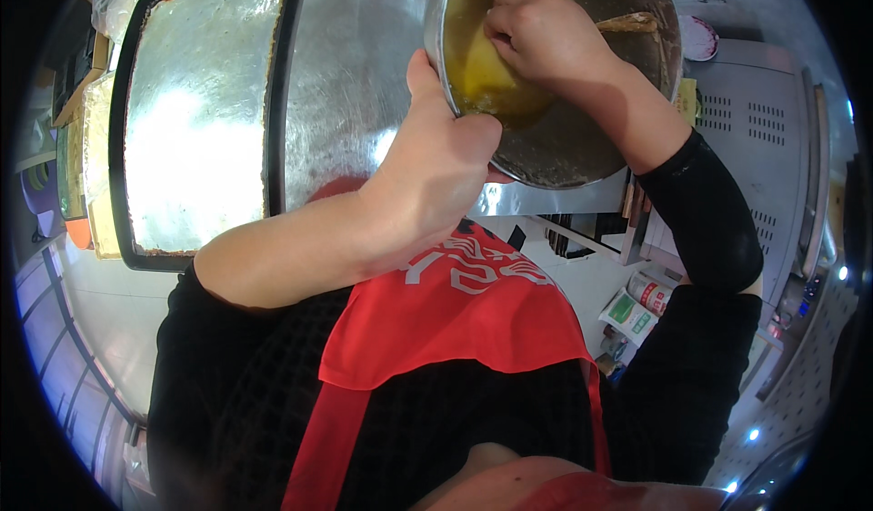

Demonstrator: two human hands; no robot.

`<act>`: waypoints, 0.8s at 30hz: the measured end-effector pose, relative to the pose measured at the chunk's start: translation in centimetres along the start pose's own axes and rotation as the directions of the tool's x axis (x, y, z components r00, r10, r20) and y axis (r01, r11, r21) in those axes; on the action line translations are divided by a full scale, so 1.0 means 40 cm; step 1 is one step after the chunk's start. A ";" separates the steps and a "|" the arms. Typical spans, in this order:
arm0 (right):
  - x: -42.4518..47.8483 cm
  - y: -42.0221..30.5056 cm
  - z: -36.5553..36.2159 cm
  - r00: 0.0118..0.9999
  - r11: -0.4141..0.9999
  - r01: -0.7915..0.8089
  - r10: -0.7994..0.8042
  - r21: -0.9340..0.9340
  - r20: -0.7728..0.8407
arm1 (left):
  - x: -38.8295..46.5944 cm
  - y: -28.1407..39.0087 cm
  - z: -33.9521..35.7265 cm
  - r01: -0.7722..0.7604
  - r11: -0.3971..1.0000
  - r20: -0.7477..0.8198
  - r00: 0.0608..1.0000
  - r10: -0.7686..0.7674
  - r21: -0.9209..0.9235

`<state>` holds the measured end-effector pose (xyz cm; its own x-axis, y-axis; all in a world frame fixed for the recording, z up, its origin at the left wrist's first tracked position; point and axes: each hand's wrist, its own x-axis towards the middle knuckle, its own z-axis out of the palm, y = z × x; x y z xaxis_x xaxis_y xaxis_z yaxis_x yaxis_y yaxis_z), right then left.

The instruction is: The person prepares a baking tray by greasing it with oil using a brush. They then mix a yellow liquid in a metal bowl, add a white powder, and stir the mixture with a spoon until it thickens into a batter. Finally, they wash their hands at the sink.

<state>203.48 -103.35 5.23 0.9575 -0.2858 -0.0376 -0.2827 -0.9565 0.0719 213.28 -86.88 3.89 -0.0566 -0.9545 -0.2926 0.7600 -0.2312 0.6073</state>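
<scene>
A large round metal bowl (566,163) is tilted over the steel worktop (334,88), with yellow liquid (487,78) pooled on its left side. My left hand (453,126) grips the bowl's near left rim, thumb along the outer wall. Inside the bowl is my right hand (535,30), its fingers curled above the liquid; whether they pinch something cannot be told. A brownish, batter-smeared strip, perhaps a tool's handle (627,23), lies against the bowl's inner wall, right of my right wrist.
At the left, a black-rimmed baking tray (273,112) has a shiny, greasy surface and browned edges. A grey vented metal appliance (743,163) stands at the right. A small white bowl with red residue (700,38) sits behind it. Packaged goods (629,315) are low down at the right.
</scene>
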 end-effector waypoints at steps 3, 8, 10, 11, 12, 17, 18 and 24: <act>-0.004 0.003 -0.005 0.999 1.000 0.006 -0.007 -0.025 -0.053 | 0.002 -0.002 0.000 -0.031 0.999 0.005 1.000 0.031 -0.032; -0.042 -0.020 -0.090 0.971 0.991 -0.117 0.128 0.067 -0.202 | 0.017 -0.012 -0.010 -0.012 0.998 -0.014 1.000 0.011 -0.054; -0.080 -0.049 -0.144 0.945 0.974 -0.188 0.215 0.128 -0.246 | 0.019 -0.006 -0.007 0.034 0.999 -0.056 0.998 -0.033 0.015; -0.104 -0.064 -0.168 0.928 0.962 -0.225 0.261 0.157 -0.266 | 0.020 -0.007 -0.008 0.048 0.999 -0.064 0.997 -0.047 0.016; -0.132 -0.079 -0.186 0.908 0.947 -0.260 0.306 0.188 -0.285 | 0.021 -0.009 -0.012 0.062 0.998 -0.074 0.995 -0.061 0.016; -0.387 -0.170 -0.195 0.590 0.612 -0.546 0.766 0.572 -0.256 | 0.006 0.007 -0.021 0.140 0.989 -0.048 0.989 -0.143 -0.047; -0.463 -0.183 -0.171 0.486 0.490 -0.555 0.847 0.672 -0.216 | 0.006 0.010 -0.020 0.134 0.990 -0.042 0.990 -0.136 -0.042; -0.997 -0.357 0.164 0.158 0.152 -0.983 0.986 0.101 0.052 | 0.033 0.011 -0.017 0.185 0.982 -0.018 0.983 -0.185 0.031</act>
<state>168.96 -78.68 -0.82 -0.1307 -0.9913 0.0129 -0.9901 0.1299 -0.0532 213.98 -88.12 3.26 -0.1844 -0.8920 -0.4128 0.7157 -0.4097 0.5656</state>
